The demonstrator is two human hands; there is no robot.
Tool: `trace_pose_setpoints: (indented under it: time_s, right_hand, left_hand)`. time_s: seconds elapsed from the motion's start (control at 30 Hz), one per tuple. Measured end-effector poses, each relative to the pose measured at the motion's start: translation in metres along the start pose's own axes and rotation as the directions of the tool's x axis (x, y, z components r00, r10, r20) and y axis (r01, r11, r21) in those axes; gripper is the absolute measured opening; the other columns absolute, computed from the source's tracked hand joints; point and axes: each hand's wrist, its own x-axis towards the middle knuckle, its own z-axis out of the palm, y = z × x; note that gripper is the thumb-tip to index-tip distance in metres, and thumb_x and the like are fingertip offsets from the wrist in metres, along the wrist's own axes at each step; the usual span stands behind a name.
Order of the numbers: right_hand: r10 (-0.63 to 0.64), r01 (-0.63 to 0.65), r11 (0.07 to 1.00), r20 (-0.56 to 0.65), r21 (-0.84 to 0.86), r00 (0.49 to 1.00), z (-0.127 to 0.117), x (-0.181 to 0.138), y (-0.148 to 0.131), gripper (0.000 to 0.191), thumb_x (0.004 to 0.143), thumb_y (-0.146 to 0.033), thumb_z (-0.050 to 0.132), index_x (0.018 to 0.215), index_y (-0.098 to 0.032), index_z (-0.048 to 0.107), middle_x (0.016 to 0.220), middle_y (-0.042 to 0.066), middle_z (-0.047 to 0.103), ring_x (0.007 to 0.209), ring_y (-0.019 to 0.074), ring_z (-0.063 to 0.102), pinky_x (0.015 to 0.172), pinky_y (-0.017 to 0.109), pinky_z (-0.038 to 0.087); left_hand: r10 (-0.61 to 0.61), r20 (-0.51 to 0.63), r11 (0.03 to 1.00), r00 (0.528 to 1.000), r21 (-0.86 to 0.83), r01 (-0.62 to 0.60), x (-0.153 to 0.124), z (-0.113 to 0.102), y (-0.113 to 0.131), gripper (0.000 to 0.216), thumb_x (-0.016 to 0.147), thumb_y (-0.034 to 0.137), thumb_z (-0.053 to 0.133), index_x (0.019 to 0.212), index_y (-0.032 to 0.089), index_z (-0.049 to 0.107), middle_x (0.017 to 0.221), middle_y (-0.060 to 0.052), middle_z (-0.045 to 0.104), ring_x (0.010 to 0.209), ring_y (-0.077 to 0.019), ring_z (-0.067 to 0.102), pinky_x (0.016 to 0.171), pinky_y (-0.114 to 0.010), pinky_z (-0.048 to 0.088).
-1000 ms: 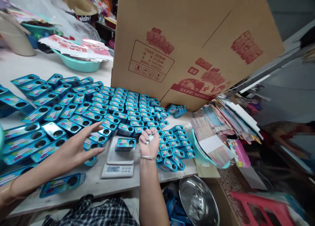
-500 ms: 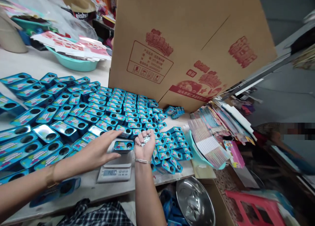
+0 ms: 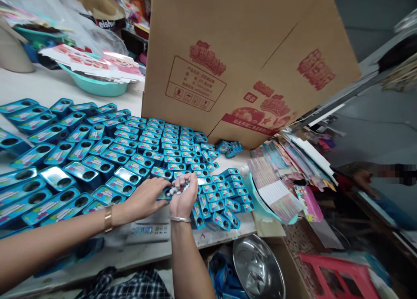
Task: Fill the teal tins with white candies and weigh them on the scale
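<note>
"What's the wall like?"

"The wall is plain grey along the right, darkening toward the upper corner. A narrow bright strip slants before it; lamp or edge, I can't tell."

"Furniture?"

"A long white tabletop reaches away to the left. A red stool stands low at the right, and a pale work surface sits behind it, blurred."

"Floor?"

"Only a patch of floor shows, brownish and speckled, beside the stool."

"Light?"

"Brighter over the tabletop, dim at right."
</note>
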Motion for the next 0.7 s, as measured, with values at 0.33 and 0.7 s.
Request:
trace_pose_setpoints:
  time_s: [0.33,0.7]
  right_hand:
    - [0.325,-0.372,0.868,0.190,0.327,0.926,-0.019,0.024,-0.036,0.024,0.090,-0.020,0.044,0.068,-0.022,0.037,0.056,-0.010,0.033,0.040,0.0041,0.026,0.037,0.013,0.021]
    - [0.125,-0.245,0.848,0.273,0.469,0.954,-0.048,0.020,-0.101,0.025,0.090,-0.016,0.048,0.069,-0.022,0.036,0.057,-0.010,0.036,0.041,0.0042,0.031,0.036,0.015,0.025]
  left_hand:
    - [-0.016,0.017,1.000,1.000,-0.021,0.016,-0.007,-0.009,-0.008,0.061,0.078,0.037,0.072,0.133,0.020,0.051,0.133,-0.012,0.059,0.122,-0.0297,0.055,0.103,-0.043,0.045]
    - [-0.023,-0.186,0.996,0.982,0.081,0.038,-0.052,-0.086,-0.038,0.050,0.092,0.055,0.051,0.135,0.031,0.049,0.130,-0.006,0.060,0.120,-0.0269,0.054,0.100,-0.038,0.044]
